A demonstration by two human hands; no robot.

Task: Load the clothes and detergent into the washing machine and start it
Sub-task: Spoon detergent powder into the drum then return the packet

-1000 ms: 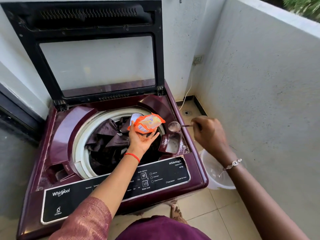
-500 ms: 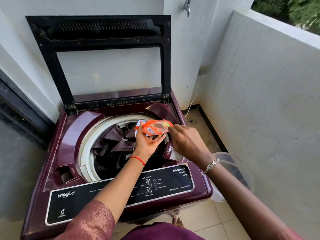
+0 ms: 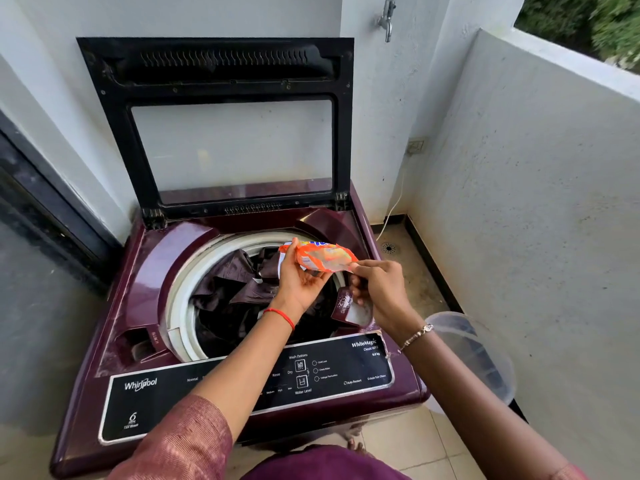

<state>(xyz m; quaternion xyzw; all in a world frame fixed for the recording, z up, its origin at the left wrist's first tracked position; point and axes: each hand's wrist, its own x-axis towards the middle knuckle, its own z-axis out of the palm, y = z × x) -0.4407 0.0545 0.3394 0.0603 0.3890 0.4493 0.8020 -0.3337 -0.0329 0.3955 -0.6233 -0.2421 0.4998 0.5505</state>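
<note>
The maroon top-load washing machine (image 3: 145,271) stands with its lid (image 3: 214,67) raised against the wall. Dark clothes (image 3: 228,289) lie inside the white-rimmed drum. Above the drum's right side, my left hand (image 3: 298,282) holds an orange detergent packet (image 3: 322,258), thumb on its left end and fingers beneath. My right hand (image 3: 381,289) pinches the packet's right end between thumb and forefinger. Just below that hand, the detergent compartment (image 3: 353,311) holds white powder. No spoon shows.
The black control panel (image 3: 242,386) runs along the machine's front edge under my forearms. A translucent bucket (image 3: 478,355) stands on the tiled floor to the machine's right, beside the balcony wall. A tap (image 3: 386,19), a wall socket (image 3: 415,146) and a floor drain (image 3: 389,248) are behind.
My right hand, which held a spoon out over the compartment, has come left to the packet's end and now pinches it. My left hand kept the packet over the drum.
</note>
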